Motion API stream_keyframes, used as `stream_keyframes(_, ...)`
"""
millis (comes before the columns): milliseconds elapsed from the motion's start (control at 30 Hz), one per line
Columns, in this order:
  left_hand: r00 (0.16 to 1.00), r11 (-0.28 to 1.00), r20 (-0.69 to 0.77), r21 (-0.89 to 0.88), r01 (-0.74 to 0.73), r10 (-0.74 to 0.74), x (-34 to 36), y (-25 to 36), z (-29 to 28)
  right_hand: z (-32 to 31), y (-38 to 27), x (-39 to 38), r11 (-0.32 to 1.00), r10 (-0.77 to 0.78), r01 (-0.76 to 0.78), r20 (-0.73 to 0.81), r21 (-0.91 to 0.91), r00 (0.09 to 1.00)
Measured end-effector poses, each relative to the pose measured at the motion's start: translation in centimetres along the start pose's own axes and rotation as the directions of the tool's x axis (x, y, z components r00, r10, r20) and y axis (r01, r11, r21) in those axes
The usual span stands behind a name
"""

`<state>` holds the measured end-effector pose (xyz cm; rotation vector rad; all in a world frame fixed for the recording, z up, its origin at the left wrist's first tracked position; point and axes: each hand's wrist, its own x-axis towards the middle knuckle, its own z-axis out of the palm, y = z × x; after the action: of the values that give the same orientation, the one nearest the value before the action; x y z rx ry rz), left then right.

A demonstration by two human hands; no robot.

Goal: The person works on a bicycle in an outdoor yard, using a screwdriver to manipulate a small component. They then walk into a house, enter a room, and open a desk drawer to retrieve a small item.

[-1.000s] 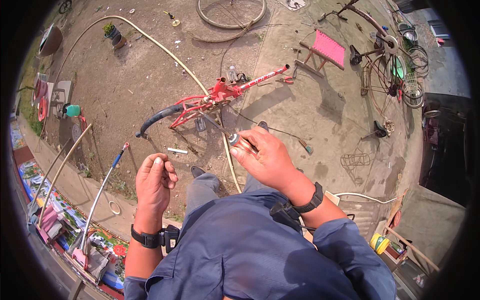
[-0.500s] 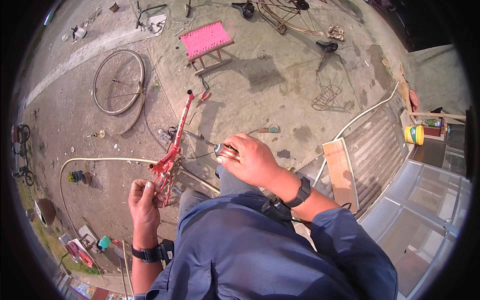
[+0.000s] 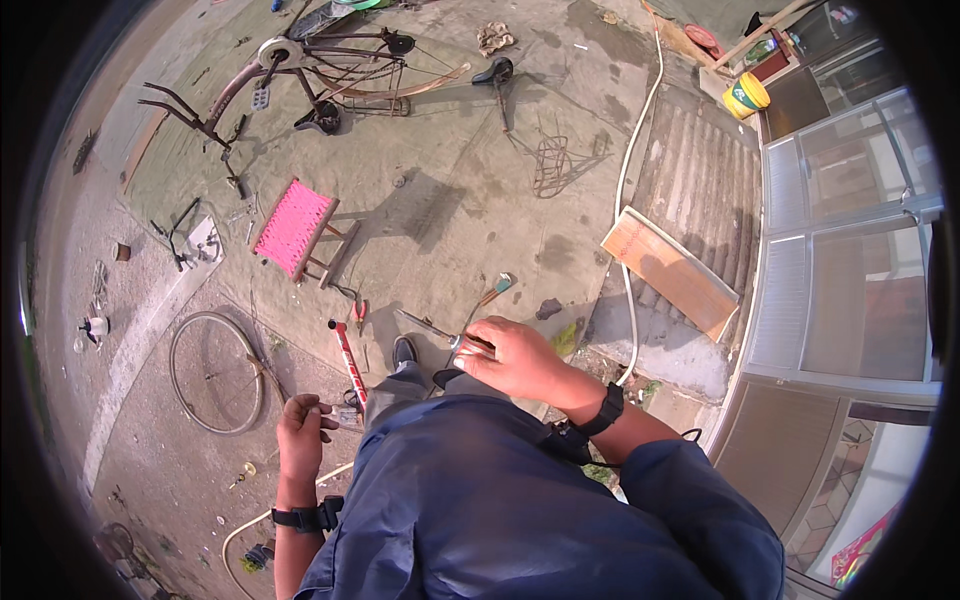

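Note:
My right hand is wrapped round the reddish-brown handle of a screwdriver. Its metal shaft points up and left, apart from the red bicycle frame. That frame stands left of my legs, its tube tilted, its lower part hidden behind my clothes and knee. My left hand is closed beside the frame's lower end, thumb and fingers pinched together. Something dark and tiny shows at the fingertips, too small to name. A greyish piece lies just beyond them.
Ahead stands a stool with a pink woven seat, with red-handled pliers near it. A bicycle wheel lies to the left. Farther off are a bicycle without its front wheel and a saddle. A wooden board and hose lie right.
The view has swung to the right. My left hand has come away from the red frame's lower part. The screwdriver's shaft, formerly close by the frame, now stands farther from it.

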<state>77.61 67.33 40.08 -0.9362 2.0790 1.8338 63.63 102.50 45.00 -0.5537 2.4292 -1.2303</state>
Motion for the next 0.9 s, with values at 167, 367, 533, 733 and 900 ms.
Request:
stream_keyframes(167,0.996,0.932,0.062,0.361,0.04,-0.067,5.4,0.1,-2.9,0.5,-2.1,0.6,0.982,0.121,-0.116,-0.026,0.147,0.992)
stream_keyframes(367,0.977,0.852,0.186,0.523,-0.01,-0.103,10.6,2.2,-2.6,-0.3,-3.0,-1.1,0.894,0.351,-0.33,-0.017,0.304,0.936)
stream_keyframes(533,0.92,0.735,0.392,0.614,-0.288,0.033,14.6,3.9,2.8,-3.0,-0.3,-5.2,0.86,0.434,-0.349,-0.175,0.373,0.883)
stream_keyframes(733,0.875,0.686,0.483,0.626,-0.371,0.032,18.4,7.5,12.4,-7.6,6.0,-10.5,0.803,0.529,-0.365,-0.283,0.471,0.8)
stream_keyframes(900,0.819,0.447,0.544,0.696,-0.562,0.182,19.2,11.8,22.6,-13.6,10.9,-15.2,0.747,0.631,-0.364,-0.421,0.556,0.651)
